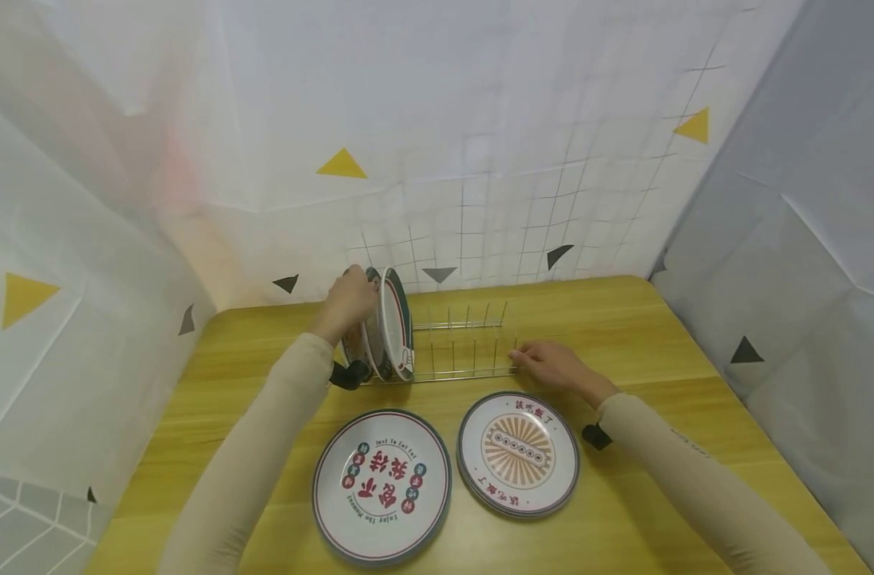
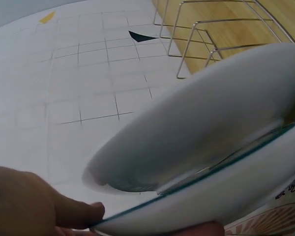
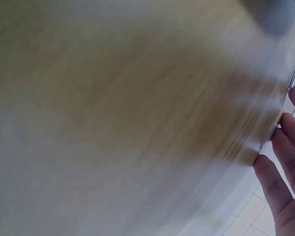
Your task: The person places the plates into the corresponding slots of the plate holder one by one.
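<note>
My left hand (image 1: 349, 302) is at the left end of a wire dish rack (image 1: 465, 373). It pinches the rim of a white plate with a teal edge (image 2: 201, 206), thumb on one side and fingers on the other. Beside that one, another plate (image 1: 397, 323) stands upright in the rack, its pale underside facing the held plate in the left wrist view. At the rack's right end, my right hand (image 1: 555, 365) touches the wire with its thumb. The right wrist view shows its fingers (image 3: 287, 152) loosely extended, fingertips near the table surface.
Two stacks of plates lie in front of the rack: larger plates with red lettering (image 1: 381, 487) at left, smaller plates with a sunburst print (image 1: 519, 454) at right. The wooden table (image 1: 623, 319) meets white sheet walls (image 1: 322, 96) at its back and sides.
</note>
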Tool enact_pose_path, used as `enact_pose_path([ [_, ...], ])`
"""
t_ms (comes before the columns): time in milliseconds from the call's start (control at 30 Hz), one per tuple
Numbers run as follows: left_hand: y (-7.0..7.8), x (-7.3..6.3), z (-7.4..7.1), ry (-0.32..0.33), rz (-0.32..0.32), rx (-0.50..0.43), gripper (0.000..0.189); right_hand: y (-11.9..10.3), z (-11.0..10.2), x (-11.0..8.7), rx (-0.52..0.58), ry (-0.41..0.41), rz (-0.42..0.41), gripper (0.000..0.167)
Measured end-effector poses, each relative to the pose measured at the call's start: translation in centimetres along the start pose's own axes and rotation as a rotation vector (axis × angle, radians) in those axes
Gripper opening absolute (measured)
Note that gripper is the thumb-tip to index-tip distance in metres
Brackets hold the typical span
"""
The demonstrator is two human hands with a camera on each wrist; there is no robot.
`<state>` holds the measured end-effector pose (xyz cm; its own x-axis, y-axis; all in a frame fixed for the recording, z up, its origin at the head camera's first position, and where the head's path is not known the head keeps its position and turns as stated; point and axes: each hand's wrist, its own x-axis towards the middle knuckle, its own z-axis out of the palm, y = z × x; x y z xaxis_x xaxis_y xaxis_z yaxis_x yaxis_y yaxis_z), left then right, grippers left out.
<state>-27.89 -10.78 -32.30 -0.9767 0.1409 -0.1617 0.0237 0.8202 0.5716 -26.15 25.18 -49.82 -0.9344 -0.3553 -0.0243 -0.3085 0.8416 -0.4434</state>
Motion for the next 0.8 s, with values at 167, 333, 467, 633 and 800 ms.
enact_pose_path([
  [167, -0.3, 0.4, 0.8, 0.072, -0.003, -0.005, 0.04, 0.0, 0.0, 0.1, 0.011, -0.001, -0.002, 0.044],
  [333, -0.2, 0.3, 1.7, 0.133, -0.004, 0.051, 0.044, -0.1, -0.1, 0.0, 0.007, 0.006, -0.018, 0.043],
  [467, -0.1, 0.0, 2.0, 0.145, 0.002, 0.078, 0.052, -0.1, 0.1, 0.0, 0.001, 0.005, -0.029, 0.043],
  [633, 0.2, -0.3, 2.3, 0.127, 0.002, 0.032, 0.06, 0.1, 0.1, 0.1, -0.006, 0.004, -0.024, 0.043],
  [800, 0.2, -0.7, 2.4, 0.107, 0.033, 0.031, 0.065, 0.2, 0.1, 0.1, 0.004, 0.002, -0.019, 0.043],
])
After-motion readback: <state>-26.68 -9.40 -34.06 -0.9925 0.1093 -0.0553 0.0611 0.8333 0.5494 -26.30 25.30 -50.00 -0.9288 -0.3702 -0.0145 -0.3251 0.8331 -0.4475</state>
